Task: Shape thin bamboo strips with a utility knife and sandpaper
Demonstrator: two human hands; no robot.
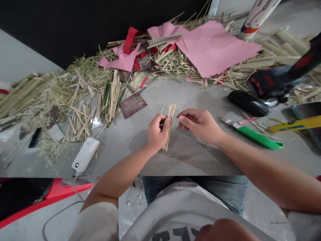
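My left hand (pixel 158 131) is closed round a short bundle of thin pale bamboo strips (pixel 171 114), its thumb pressed along the front. The bundle stands almost lengthwise, tilted slightly right, and its lower end shows below the hand near the tabletop. Just right of it, apart from the strips, is my right hand (pixel 200 125). Its fingers are loosely bent, with the thumb near the index finger, and nothing shows between them. A dark brown square of sandpaper-like sheet (pixel 133 105) lies on the grey table (pixel 140 160) beyond my left hand.
Bamboo strips (pixel 112 97) and shavings (pixel 82 72) heap along the back and left. Pink paper sheets (pixel 215 47) lie on top. A white power bank (pixel 86 154) is at left. A green-handled cutter (pixel 260 137), black case (pixel 248 103), yellow knife (pixel 296 124) and cordless drill (pixel 276 78) occupy the right.
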